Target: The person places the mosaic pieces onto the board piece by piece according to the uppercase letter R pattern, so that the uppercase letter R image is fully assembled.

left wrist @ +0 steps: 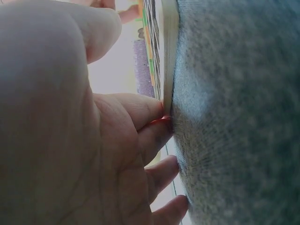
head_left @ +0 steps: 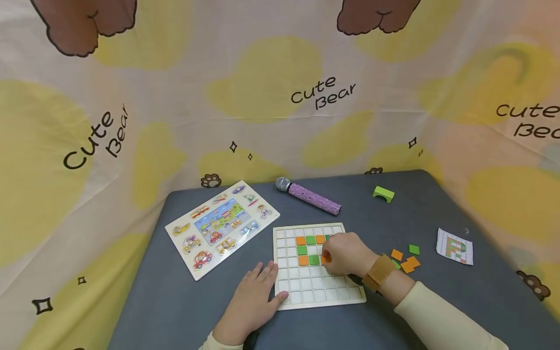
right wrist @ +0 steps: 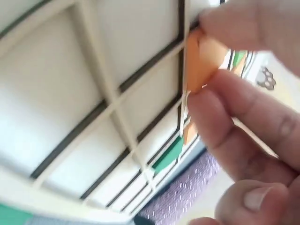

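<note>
A white wooden grid board (head_left: 302,284) lies on the table, with several orange and green square tiles set in its upper cells. My left hand (head_left: 253,300) rests flat at the board's left edge, fingers straight. In the left wrist view its fingertips (left wrist: 164,171) touch the table beside the board's rim (left wrist: 169,56). My right hand (head_left: 350,255) is over the right half of the board. Between thumb and fingers it pinches an orange tile (right wrist: 199,61), tilted against the grid. The hand hides several cells in the head view.
Loose orange and green tiles (head_left: 410,265) lie right of the board, near a paper pattern card (head_left: 455,247). Behind are a purple glittery microphone (head_left: 312,197) and a green arch block (head_left: 383,194). A vehicle picture puzzle board (head_left: 223,228) lies at left. A printed cloth (head_left: 262,73) hangs behind the table.
</note>
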The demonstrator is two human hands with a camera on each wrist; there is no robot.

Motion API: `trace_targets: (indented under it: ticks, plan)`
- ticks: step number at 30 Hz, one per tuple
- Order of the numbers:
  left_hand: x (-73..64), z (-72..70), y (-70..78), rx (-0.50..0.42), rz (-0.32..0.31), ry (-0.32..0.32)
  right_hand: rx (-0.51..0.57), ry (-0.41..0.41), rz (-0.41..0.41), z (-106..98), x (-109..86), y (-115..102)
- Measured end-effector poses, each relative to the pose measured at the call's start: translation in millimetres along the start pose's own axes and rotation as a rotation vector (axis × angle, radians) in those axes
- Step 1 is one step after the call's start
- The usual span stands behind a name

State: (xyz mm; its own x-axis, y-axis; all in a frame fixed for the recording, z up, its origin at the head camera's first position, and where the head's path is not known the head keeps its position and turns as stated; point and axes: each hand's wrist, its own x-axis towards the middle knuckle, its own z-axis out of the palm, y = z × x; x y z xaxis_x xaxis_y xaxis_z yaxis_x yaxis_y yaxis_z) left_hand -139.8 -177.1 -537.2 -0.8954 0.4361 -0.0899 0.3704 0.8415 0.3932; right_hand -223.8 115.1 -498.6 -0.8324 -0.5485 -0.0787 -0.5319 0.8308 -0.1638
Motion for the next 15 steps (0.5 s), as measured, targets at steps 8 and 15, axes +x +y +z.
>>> trace_targets:
  ticks: [8, 15]
  plan:
    - [2.5, 3.1, 4.2, 0.033, 0.001, 0.001, 0.001, -0.029, 0.006, -4.4, 0.7, -1.2]
    - [-1.1, 1.7, -0.2, 0.007, -0.01, 0.006, 0.058, -0.022, 0.046, 0.2, 3.1, -4.9]
